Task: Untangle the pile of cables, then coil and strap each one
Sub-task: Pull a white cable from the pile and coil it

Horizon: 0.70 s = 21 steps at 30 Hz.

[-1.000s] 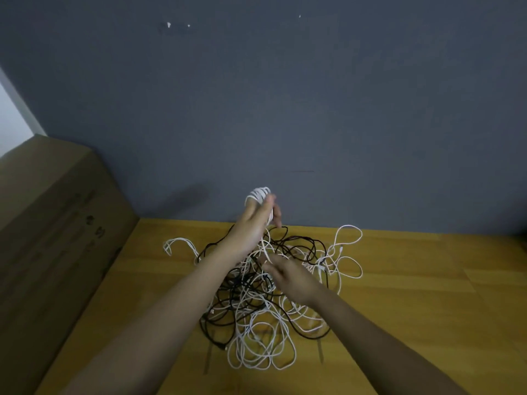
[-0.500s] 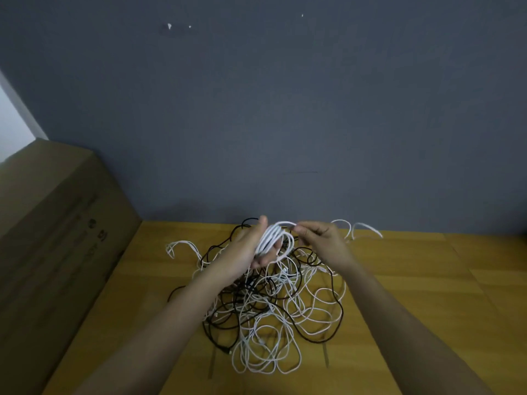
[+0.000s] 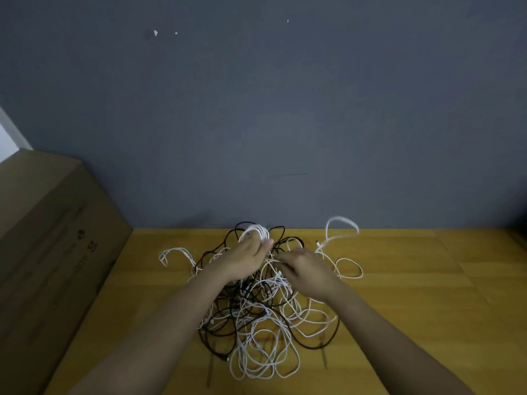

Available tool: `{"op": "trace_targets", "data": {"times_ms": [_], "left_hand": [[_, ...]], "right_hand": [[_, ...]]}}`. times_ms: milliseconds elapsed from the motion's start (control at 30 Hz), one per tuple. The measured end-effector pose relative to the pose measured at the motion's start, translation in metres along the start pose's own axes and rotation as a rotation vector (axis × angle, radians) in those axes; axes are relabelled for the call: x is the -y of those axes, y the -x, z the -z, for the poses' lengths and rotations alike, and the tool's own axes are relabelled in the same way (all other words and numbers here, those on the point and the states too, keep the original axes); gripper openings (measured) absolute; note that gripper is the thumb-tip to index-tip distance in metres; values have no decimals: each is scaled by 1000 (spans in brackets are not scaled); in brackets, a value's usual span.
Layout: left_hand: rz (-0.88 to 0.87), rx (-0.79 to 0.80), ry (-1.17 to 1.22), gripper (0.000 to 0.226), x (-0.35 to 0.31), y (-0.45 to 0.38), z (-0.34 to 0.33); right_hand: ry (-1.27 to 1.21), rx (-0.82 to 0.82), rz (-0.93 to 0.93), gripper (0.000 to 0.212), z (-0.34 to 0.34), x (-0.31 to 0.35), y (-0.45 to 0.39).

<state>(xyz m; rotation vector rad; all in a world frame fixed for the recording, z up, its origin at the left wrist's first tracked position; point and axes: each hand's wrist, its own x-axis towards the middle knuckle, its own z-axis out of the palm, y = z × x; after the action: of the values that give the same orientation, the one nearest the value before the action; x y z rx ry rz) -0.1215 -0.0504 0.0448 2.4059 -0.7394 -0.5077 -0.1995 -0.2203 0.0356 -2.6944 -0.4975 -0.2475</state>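
Note:
A tangled pile of white and black cables lies on the wooden floor in front of me. My left hand holds a small coil of white cable raised above the far side of the pile. My right hand is just to its right, fingers curled around a white strand that runs from the coil into the pile. A loose white cable end arcs up at the right, blurred.
A large cardboard box stands along the left side. A dark grey wall rises right behind the pile. Bare wooden floor stretches to the right of the cables.
My left hand dropped from its raised position and now holds the coil low over the pile. My right hand rose to the coil, then drew back down with a white strand. Loose end whipped right.

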Motion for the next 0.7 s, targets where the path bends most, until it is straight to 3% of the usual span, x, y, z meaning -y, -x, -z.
{"op": "trace_targets", "data": {"times_ms": [100,200,300,433,533,700], "left_hand": [[-62,116,-51,63,-9,2,2],[-149,149,65,50,-25,1,17],[-245,33,196,37,-56,-5,44],[-350,-166,548,29,-117,-28,98],[-439,-252,621,33,-160,-46,138],[-532,-388,663,32,-212,-66,180]], "right_hand": [[164,-127,64,8,20,-23,1],[175,-220,33,7,35,-44,-2],[82,-311,-42,6,55,-56,-19],[37,-636,-157,17,109,-61,-51],[30,-845,-172,16,147,-61,-66],[-202,-833,-433,7,174,-73,-66]]}}
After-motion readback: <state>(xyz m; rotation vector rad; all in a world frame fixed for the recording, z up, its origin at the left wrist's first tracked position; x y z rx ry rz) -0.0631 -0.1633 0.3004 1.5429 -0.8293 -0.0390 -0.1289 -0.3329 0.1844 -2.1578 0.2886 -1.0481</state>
